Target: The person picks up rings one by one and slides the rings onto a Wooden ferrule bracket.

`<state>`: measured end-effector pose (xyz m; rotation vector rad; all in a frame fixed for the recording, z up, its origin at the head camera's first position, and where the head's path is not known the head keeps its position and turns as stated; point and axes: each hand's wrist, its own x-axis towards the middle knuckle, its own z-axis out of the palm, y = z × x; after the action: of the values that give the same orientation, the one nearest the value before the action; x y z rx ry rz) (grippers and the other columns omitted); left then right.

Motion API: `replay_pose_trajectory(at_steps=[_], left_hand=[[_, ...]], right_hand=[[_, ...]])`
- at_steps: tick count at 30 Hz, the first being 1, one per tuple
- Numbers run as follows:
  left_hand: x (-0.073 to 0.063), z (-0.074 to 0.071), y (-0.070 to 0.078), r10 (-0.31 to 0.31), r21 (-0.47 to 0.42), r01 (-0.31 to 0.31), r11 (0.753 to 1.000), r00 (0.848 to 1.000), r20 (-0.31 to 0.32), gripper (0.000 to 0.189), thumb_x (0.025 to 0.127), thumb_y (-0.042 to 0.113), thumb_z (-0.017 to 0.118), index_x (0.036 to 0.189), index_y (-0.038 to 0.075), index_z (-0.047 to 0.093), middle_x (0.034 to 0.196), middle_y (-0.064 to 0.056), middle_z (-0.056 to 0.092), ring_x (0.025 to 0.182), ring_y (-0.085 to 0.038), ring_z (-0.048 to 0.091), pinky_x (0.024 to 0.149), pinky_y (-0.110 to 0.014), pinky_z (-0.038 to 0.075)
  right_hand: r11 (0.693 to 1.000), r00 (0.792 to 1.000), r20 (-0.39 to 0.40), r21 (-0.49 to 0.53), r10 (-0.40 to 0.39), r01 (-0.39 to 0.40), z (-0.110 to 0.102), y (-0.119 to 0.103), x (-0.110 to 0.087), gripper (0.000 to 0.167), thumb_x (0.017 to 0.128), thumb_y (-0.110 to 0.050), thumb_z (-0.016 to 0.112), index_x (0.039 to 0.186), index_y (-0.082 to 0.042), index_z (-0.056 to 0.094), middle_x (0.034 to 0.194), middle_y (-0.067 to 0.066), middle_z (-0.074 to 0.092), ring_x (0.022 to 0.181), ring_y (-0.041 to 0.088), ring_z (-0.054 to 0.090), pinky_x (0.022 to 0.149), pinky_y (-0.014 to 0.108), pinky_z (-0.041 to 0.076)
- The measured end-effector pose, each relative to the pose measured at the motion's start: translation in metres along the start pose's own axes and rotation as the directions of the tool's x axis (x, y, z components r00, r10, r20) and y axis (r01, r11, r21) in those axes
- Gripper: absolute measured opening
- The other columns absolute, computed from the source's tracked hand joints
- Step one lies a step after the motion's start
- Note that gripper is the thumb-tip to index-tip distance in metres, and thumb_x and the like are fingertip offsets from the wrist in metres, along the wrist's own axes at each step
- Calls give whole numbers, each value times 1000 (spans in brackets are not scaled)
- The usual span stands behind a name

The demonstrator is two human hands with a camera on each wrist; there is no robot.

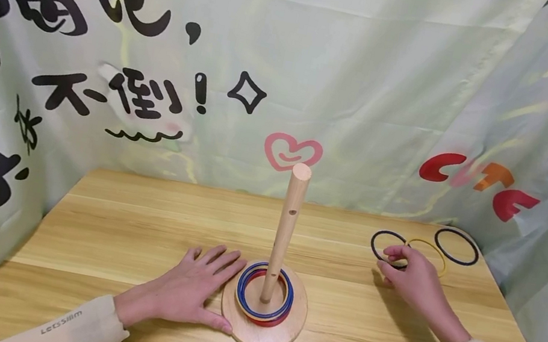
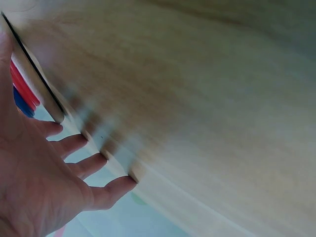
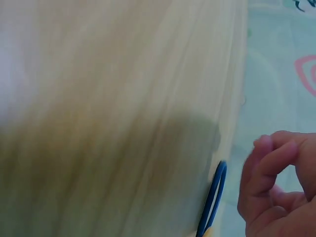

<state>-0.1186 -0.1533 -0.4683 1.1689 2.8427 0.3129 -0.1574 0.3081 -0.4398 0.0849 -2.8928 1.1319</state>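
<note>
Pale wood planking makes up the tabletop [image 1: 161,218], backed by a light green fabric backdrop [image 1: 378,79] printed with black characters, a pink heart and "CUTE". Toward the middle, a round wooden base [image 1: 292,330] carries an upright peg [image 1: 288,222]; blue rings [image 1: 260,315] and a red ring [image 1: 271,324] lie on the base around it. Left hand [image 1: 187,290] is spread flat just left of the base, thumb at its rim. Three loose rings sit near the far right corner: a dark blue ring [image 1: 373,241] overlapping a yellow ring [image 1: 429,242], and another dark ring [image 1: 454,262] just beside. Right hand [image 1: 417,279] is over the first two, fingers loosely bent, gripping nothing I can see. A wide stretch of wood separates base and loose rings.
</note>
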Motion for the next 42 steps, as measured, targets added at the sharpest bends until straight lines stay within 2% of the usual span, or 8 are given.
replay_pose_trajectory(at_steps=[6,12,23,31,35,37,40,42], left_hand=[[0,1,0,0,2,0,1000,1000,-1,120,87,93,57,173,13,35,173,-14,36,157,-48,32,109,-79,31],[0,2,-1,-8,17,8,1000,1000,12,121,86,96,54,174,15,33,175,-13,35,158,-47,30,111,-79,31],[-1,3,-2,6,10,-6,1000,1000,-12,119,87,93,56,172,13,36,173,-15,38,156,-48,33,109,-79,33],[0,2,-2,4,16,-3,1000,1000,-5,119,87,94,56,173,14,35,173,-14,37,157,-48,32,109,-79,33],[0,2,-2,5,16,-5,1000,1000,-7,119,87,93,57,172,14,36,173,-14,38,156,-48,33,109,-79,33],[0,2,-2,5,12,-5,1000,1000,-7,118,87,93,57,172,14,36,173,-14,38,156,-48,33,109,-79,33],[0,2,-2,6,9,-6,1000,1000,-6,118,88,92,58,172,13,36,173,-14,37,156,-48,33,109,-79,33],[0,2,-2,7,10,-7,1000,1000,-5,118,88,92,57,173,14,36,173,-14,37,156,-49,32,109,-79,33]], right_hand=[[999,999,50,-55,3,0,-2,10,10,30,102,-14,77,122,7,68,96,12,72,75,21,66,67,35,53],[972,995,39,-212,-95,101,4,15,16,17,100,-10,79,107,4,72,98,14,71,90,31,63,80,51,51],[950,988,59,-272,-142,153,10,14,18,8,102,-4,74,95,-1,74,90,7,65,79,22,54,70,43,45],[928,965,48,-267,-256,259,10,2,1,6,104,-3,73,99,-4,70,86,-1,60,75,16,51,65,35,44],[858,899,-23,-308,-438,410,7,-6,-9,16,97,4,80,99,-8,69,85,-6,59,73,10,53,62,30,47],[797,831,-60,-329,-554,507,5,-8,-12,21,91,7,83,100,-7,70,87,-6,62,73,7,56,61,28,50],[706,723,-94,-335,-684,624,1,-11,-16,7,105,-13,75,103,-7,72,93,-5,68,75,4,61,62,22,53],[667,676,-104,-326,-730,670,-3,-16,-20,27,113,-32,63,105,-8,74,96,-5,70,75,3,61,63,19,52]])
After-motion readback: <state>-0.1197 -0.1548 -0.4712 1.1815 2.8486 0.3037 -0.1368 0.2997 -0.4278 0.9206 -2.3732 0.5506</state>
